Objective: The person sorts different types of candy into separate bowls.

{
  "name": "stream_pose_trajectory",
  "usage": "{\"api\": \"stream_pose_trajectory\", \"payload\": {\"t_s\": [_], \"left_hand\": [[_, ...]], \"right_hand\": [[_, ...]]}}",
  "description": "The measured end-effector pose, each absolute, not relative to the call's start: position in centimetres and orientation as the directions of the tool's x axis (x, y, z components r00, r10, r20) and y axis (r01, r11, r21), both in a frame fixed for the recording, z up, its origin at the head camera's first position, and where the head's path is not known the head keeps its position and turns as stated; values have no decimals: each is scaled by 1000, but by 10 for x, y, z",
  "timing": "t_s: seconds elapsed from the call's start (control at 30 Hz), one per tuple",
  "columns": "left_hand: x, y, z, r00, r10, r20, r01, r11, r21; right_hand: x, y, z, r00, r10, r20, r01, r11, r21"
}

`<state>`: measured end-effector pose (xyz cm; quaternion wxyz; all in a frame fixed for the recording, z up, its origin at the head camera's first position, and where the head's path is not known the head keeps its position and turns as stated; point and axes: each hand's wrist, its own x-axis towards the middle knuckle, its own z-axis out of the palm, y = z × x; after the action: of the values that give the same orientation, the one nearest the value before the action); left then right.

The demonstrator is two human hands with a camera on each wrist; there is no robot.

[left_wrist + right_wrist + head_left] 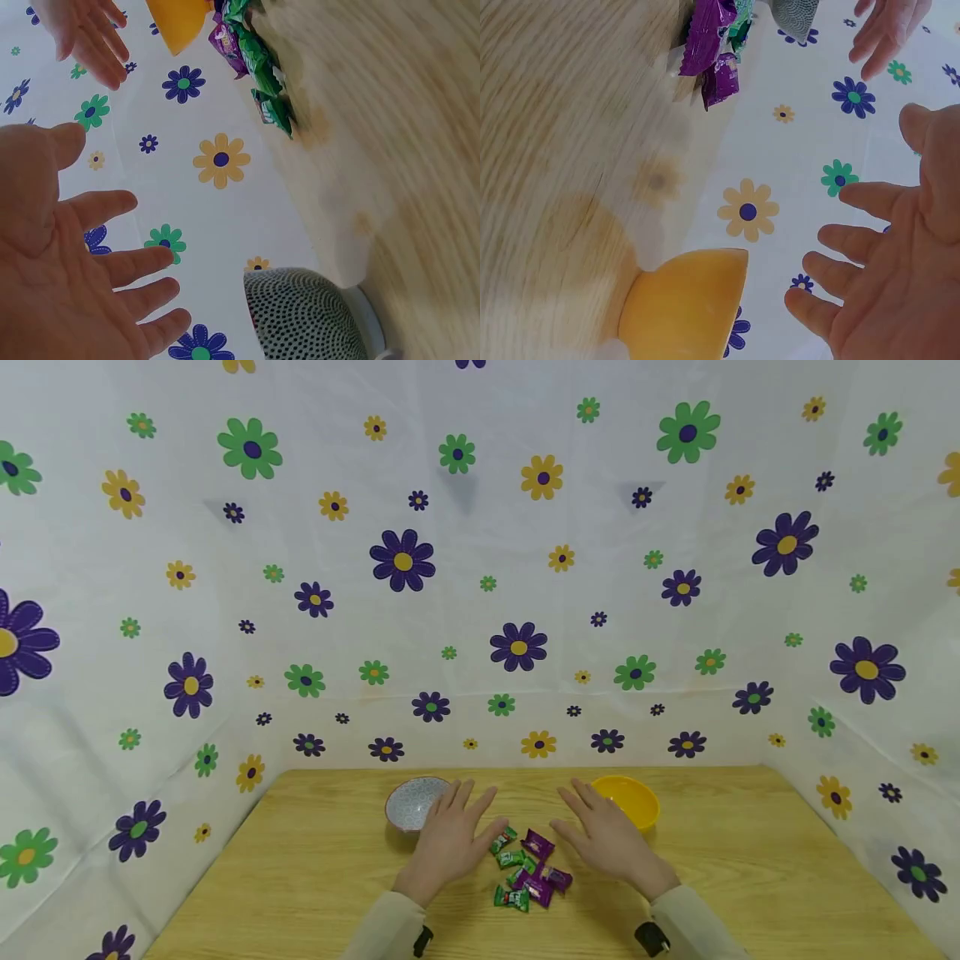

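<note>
My left hand (450, 843) hovers over the table with its fingers spread, partly covering a grey patterned bowl (412, 806) in the head view. Opposite it, my right hand (611, 839) is also spread and holds nothing, overlapping the near edge of a yellow bowl (633, 802). Between the hands lies a loose pile of wrapped sweets: several green ones (512, 897) and several purple ones (537, 843). In the left wrist view the speckled bowl (304, 315) stands below my fingers. The right wrist view has the yellow bowl (682, 307) close by my fingertips.
The wooden table (300, 877) carries both bowls toward its back edge. A white cloth with printed flowers (465, 610) hangs behind the table and along both sides. Dark straps (651, 938) sit at my wrists.
</note>
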<state>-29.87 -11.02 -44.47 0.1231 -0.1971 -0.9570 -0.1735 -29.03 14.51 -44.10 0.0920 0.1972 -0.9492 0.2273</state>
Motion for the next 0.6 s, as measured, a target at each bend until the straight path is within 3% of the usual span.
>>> {"api": "stream_pose_trajectory", "payload": {"t_s": [0.6], "left_hand": [[-310, -100, -454, -902, 280, 329, 421, 739, 526]], "right_hand": [[-297, 147, -443, -932, -178, 315, -342, 722, -602]]}}
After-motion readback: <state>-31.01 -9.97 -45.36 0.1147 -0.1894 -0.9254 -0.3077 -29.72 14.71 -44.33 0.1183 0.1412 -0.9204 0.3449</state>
